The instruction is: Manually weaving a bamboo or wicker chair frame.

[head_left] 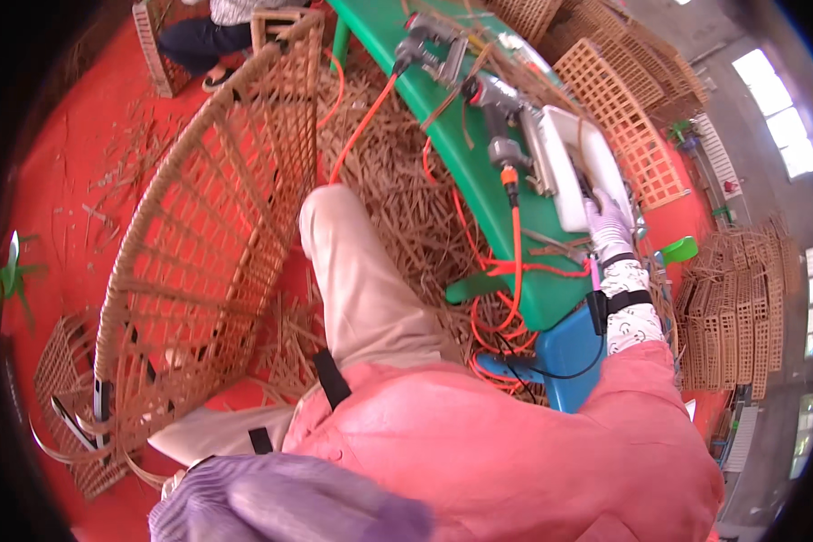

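My right hand, in a pale purple glove, reaches into the near end of a white open tray on the green bench. Its fingers look stretched out; I make out nothing held in them. A large woven rattan panel with a wrapped, curved rim stands tilted against my left leg. Low at the left, a purple sleeve covers my left arm. Only a sliver of my left hand shows beside the panel's lower end, its fingers hidden. Loose rattan strips curl out near there.
Two air nail guns with orange hoses lie on the bench. Cut rattan scraps heap beneath it. A blue stool stands close by. Stacked woven panels line the right. Another person's leg shows at the upper left.
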`<move>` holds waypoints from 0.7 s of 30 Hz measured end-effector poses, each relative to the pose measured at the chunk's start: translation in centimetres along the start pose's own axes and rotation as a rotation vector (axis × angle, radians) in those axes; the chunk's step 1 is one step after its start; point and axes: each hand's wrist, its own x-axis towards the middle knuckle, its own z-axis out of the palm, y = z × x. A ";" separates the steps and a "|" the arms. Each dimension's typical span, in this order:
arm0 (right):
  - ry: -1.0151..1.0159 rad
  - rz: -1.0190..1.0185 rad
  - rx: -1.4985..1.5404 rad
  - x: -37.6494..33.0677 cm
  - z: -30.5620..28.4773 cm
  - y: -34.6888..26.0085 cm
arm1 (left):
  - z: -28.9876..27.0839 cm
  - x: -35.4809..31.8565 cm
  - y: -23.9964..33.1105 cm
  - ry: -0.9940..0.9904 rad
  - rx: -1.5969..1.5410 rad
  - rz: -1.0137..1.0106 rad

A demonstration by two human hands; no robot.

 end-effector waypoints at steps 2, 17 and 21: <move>-0.047 -0.054 0.161 -0.2 1.1 1.3 | 0.4 -0.1 -0.2 0.020 0.025 -0.012; -0.294 -0.067 -0.501 8.7 2.4 -6.2 | 5.3 -0.8 0.7 0.079 0.392 0.016; 0.099 -0.531 -0.193 12.1 3.3 -8.8 | 6.2 -1.0 0.8 0.020 0.440 0.064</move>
